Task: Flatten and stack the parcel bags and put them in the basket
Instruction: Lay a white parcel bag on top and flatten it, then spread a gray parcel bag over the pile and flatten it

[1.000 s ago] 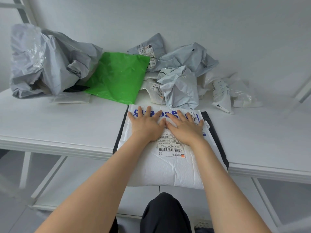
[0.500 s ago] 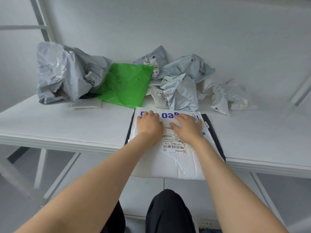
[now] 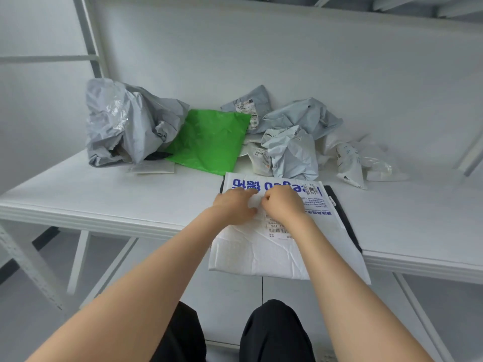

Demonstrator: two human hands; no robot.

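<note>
Two curled hands (image 3: 235, 205) (image 3: 283, 206) on creased white blue-lettered parcel bag (image 3: 261, 257); grip unclear.

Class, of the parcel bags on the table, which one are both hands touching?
The white plastic parcel bag with blue lettering, overhanging the white table; the green plastic bag and crumpled grey bags lie untouched behind.

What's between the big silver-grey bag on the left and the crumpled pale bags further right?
The green parcel bag lies there, as the head view shows.
</note>
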